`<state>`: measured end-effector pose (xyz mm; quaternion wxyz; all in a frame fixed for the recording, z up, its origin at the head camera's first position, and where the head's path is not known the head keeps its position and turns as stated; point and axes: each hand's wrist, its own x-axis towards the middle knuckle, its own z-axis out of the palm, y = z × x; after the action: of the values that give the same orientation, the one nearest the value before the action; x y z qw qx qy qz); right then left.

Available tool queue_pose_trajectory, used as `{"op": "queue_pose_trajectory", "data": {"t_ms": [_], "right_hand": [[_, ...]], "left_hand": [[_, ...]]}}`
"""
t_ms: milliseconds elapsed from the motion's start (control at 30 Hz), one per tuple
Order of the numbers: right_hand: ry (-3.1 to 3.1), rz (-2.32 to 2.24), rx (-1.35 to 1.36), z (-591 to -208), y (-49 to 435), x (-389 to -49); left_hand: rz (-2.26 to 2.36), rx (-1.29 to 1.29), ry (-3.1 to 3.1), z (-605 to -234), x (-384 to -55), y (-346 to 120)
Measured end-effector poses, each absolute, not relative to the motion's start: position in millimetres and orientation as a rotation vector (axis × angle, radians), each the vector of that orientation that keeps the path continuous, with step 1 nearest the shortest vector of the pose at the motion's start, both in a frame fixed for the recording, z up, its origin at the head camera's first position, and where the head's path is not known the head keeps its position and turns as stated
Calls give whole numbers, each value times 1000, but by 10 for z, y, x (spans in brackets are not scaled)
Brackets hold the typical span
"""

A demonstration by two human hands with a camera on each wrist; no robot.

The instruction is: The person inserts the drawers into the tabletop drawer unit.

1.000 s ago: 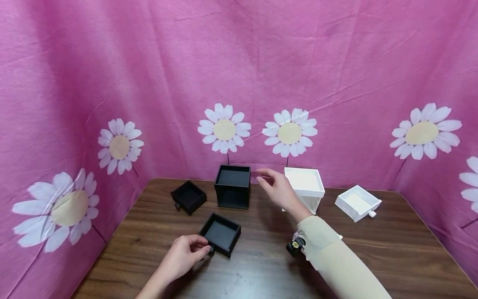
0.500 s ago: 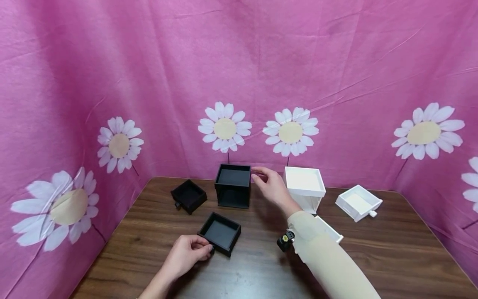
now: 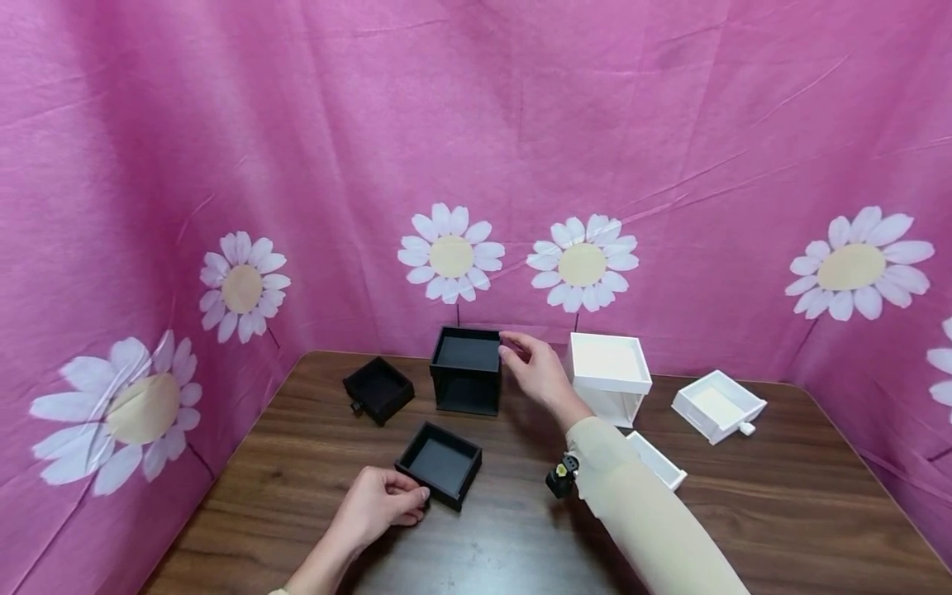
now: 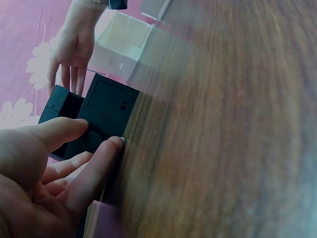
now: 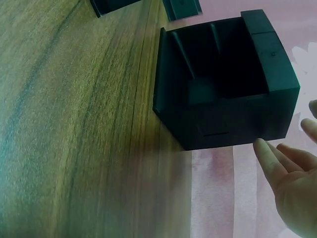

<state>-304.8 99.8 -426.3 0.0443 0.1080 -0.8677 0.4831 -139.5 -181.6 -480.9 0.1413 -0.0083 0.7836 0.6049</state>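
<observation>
My left hand [image 3: 382,506] pinches the round knob of a small black drawer [image 3: 440,464] near the front of the table. In the left wrist view, thumb and index finger lie on either side of that knob [image 4: 92,141], in the middle of the drawer front. At the back stands a black box-shaped cabinet [image 3: 464,373] with a hollow front bay and a shallow top. Beside its right side is my right hand [image 3: 537,370], fingers extended, the fingertips right at the upper edge. The right wrist view shows the cabinet [image 5: 233,119] hollow, its bay facing the table's front.
Another black drawer [image 3: 378,392] lies left of the cabinet. A white cabinet [image 3: 608,364] stands to the right, with a white drawer [image 3: 716,405] beyond it and another white drawer [image 3: 658,463] partly behind my sleeve. Pink flowered cloth [image 3: 491,124] surrounds the wooden table [image 3: 513,537].
My right hand has moved left, up to the black cabinet's side, uncovering more of the white drawer behind the sleeve. The left hand stays at the black drawer's knob.
</observation>
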Motion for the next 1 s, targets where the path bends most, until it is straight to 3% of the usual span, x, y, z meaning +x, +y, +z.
{"op": "queue_pose_trajectory", "data": {"t_ms": [1000], "right_hand": [[-2668, 1556, 243, -4440, 929, -3137]], "left_hand": [[2035, -120, 2029, -4886, -1418, -1671]]}}
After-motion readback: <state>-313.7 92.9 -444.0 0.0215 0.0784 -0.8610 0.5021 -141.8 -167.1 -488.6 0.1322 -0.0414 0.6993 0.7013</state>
